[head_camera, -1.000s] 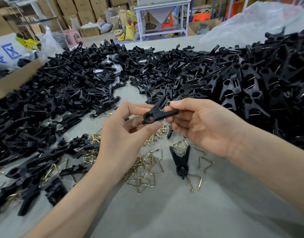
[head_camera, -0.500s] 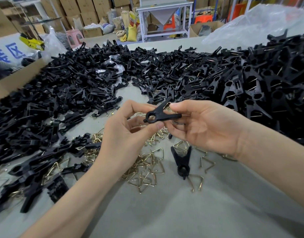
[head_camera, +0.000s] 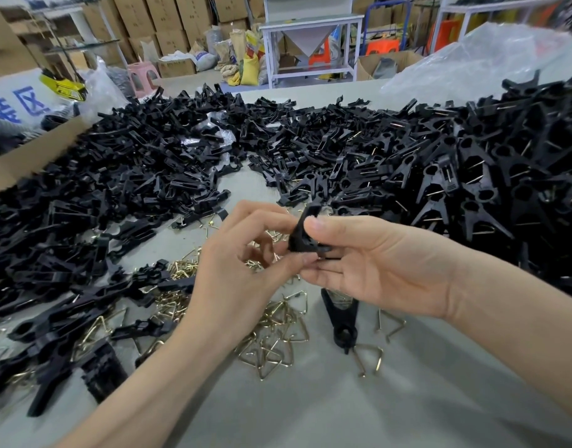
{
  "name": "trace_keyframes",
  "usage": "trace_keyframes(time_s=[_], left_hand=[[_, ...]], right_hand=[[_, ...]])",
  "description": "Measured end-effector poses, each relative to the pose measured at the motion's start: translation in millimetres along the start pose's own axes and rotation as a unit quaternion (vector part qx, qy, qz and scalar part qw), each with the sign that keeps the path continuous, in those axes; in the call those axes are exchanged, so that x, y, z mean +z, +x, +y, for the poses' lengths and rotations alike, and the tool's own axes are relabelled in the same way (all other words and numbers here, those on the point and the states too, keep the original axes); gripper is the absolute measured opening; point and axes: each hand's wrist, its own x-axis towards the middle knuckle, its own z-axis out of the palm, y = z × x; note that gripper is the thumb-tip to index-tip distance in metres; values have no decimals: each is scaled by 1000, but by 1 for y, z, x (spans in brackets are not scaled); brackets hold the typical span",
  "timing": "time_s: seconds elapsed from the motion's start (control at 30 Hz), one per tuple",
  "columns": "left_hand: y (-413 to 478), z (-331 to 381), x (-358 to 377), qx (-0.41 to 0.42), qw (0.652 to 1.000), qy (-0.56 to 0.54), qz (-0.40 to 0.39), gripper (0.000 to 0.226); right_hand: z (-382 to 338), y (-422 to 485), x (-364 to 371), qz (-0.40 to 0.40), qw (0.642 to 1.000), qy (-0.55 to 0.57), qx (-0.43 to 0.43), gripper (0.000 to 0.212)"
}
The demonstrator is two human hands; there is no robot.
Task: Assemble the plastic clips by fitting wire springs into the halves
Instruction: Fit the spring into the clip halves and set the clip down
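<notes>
Head view; I take the held clip [head_camera: 302,234] as my landmark, raised above the grey table [head_camera: 343,409].

**Surface.** Left of and beyond the held clip I see a wide heap of black clip halves [head_camera: 116,176]. To its right a deeper heap of assembled clips [head_camera: 504,176] shows wire ends among the plastic. Directly beneath it and toward me, brass-coloured wire springs [head_camera: 278,331] lie scattered. A lone clip [head_camera: 341,321] rests flat just below it, touching one spring.

**Room.** Far behind the held clip stand stacked cardboard boxes [head_camera: 168,14], a white frame stand [head_camera: 310,30] and a pink stool [head_camera: 142,74]. A clear plastic bag [head_camera: 472,56] lies behind it to the right.

**Hands.** The left hand [head_camera: 242,270] comes in from the lower left, its thumb and forefinger curled and pinching the held clip's near edge. The right hand [head_camera: 375,263] reaches in from the right, palm turned toward me. Its thumb presses the clip's upper face and its fingers curl beneath. I cannot tell whether a spring sits inside.
</notes>
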Motion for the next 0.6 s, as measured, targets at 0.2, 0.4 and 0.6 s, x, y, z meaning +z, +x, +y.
trace_keyframes(time_s=[0.2,0.4,0.6], left_hand=[[-1,-3,-1,20,999,22,13,25],[-2,-4,0,56,997,60,8,28],[-2,-3,0,71,995,71,3,31]], right_hand=[[1,-1,-1,-1,1000,8,16,50],[3,-1,-2,1,1000,-7,22,44],[4,0,-2,-6,998,-28,51,47]])
